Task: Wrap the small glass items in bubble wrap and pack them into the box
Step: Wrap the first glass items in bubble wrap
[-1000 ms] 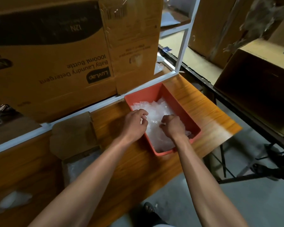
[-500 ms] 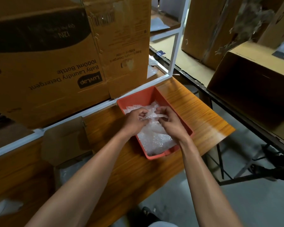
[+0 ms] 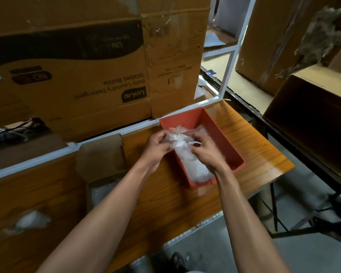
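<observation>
Where cardboard is printed: carton (image 3: 98, 79), "LuvLap Baby Laundry Detergent".

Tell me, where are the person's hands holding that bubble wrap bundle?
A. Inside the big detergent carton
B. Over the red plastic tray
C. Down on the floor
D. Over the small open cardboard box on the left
B: the left hand and right hand grip the bubble wrap bundle over the red plastic tray on the wooden table.

glossy wood-grain worktop (image 3: 250, 146), matt red plastic tray (image 3: 227, 144), clear crinkled bubble wrap (image 3: 182, 148), rough brown cardboard carton (image 3: 83, 62)
</observation>
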A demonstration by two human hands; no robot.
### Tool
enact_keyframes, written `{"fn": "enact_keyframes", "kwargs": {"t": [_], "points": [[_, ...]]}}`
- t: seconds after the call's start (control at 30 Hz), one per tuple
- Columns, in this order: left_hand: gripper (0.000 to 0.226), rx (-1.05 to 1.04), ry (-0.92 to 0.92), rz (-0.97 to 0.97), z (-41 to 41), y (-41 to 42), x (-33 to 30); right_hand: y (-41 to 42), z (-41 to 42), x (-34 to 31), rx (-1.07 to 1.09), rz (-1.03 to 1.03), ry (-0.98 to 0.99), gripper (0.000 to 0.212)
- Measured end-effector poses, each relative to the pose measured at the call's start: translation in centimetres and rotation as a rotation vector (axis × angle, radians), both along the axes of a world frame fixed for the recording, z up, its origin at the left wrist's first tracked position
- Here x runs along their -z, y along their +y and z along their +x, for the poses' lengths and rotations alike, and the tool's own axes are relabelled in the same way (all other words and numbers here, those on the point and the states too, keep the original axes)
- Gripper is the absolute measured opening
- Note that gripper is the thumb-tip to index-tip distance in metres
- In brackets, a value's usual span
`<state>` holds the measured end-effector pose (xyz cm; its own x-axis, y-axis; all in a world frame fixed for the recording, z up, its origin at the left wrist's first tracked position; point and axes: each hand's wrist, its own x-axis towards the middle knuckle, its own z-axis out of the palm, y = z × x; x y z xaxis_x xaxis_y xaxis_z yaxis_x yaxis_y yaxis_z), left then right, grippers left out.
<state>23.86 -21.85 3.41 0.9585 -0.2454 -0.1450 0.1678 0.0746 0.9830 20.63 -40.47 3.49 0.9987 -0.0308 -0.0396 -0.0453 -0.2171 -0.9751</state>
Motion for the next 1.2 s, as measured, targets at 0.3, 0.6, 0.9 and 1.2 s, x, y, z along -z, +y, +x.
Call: {"fn": "enact_keyframes", "kwargs": {"t": [0.3, 0.6, 0.9, 1.2], "points": [[0.033, 0.104, -0.15, 0.051, -4.7, 7.9, -1.5, 7.7, 0.1, -1.1, 0.065, -0.026, -0.015, 0.026], [0.031, -0.236, -0.329, 0.369, -5.1, 18.0, -1.3, 17.0, -1.6, -3.4, -0.186, 0.223, 0.182, 0.036], [0.044, -0.291, -0.469, 0.484, -7.6, 28.0, -0.7, 29.5, -1.6, -3.2, -0.159, 0.158, 0.125, 0.021], [0.079, -0.284, -0.533, 0.524, -10.0, 37.1, 1.2, 37.5, -2.1, -3.4, -0.096, 0.109, 0.047, 0.014]]}}
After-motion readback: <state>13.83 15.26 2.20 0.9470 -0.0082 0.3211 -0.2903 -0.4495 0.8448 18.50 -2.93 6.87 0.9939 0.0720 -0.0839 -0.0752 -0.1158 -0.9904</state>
